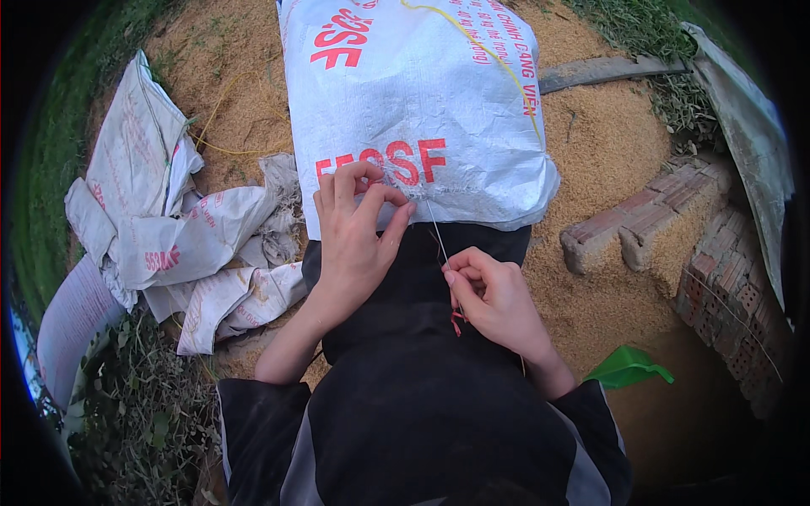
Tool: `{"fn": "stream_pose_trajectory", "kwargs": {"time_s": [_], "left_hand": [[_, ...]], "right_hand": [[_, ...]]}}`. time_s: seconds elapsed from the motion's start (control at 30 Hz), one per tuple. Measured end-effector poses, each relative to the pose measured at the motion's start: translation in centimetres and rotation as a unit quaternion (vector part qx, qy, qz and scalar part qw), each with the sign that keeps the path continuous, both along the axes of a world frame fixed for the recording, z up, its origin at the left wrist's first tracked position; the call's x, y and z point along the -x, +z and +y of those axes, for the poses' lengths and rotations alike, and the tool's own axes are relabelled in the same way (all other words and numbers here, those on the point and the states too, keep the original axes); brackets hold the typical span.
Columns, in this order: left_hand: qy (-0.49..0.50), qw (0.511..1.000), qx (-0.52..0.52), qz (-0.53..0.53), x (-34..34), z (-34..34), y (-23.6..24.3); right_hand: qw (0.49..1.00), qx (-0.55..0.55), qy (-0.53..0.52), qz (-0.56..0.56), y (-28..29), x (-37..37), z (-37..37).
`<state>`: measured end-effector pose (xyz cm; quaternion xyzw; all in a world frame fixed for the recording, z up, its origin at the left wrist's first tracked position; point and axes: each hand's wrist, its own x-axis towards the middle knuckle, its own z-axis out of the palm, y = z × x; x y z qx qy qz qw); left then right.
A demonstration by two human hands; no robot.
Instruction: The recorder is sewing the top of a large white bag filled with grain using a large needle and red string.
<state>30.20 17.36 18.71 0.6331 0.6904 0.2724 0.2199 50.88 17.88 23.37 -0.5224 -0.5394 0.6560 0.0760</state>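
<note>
A white woven sack (472, 101) with red print lies across my lap, its near edge toward me. My left hand (354, 232) rests on that edge, fingers bent and closed on the sack fabric beside a frayed patch. From the fabric a thin pale thread (435, 223) runs straight down to my right hand (498, 299), which pinches it between thumb and fingers. Below those fingers dangles a short red strand (458, 322). Whether a needle is in the right hand's pinch, I cannot make out.
Crumpled white sacks (194, 236) lie at the left on spread golden grain (603, 139). A yellow cord (221, 101) trails there, and another crosses the lap sack. Brick blocks (650, 211) and a grey sheet (747, 152) stand at the right, near a green plastic piece (626, 367).
</note>
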Motion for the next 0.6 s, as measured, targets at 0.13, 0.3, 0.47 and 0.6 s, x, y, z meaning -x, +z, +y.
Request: {"fn": "stream_pose_trajectory", "kwargs": {"time_s": [0.13, 0.3, 0.47, 0.6], "left_hand": [[0.005, 1.000, -0.015, -0.022, 0.1, -0.2, 0.1], [-0.005, 0.998, -0.020, -0.054, 0.6, -0.3, 0.3], [0.002, 0.997, -0.057, -0.056, 0.8, 0.2, 0.3], [-0.011, 0.994, -0.107, 0.028, 0.4, 0.6, 0.8]], "right_hand": [[1.000, -0.010, -0.001, 0.006, 0.1, 0.2, 0.3], [0.997, -0.078, 0.015, -0.018, -0.5, 0.5, 0.2], [0.995, -0.096, 0.022, -0.014, -0.9, 0.7, 0.2], [0.993, -0.120, -0.003, -0.016, -1.5, 1.0, 0.0]]}}
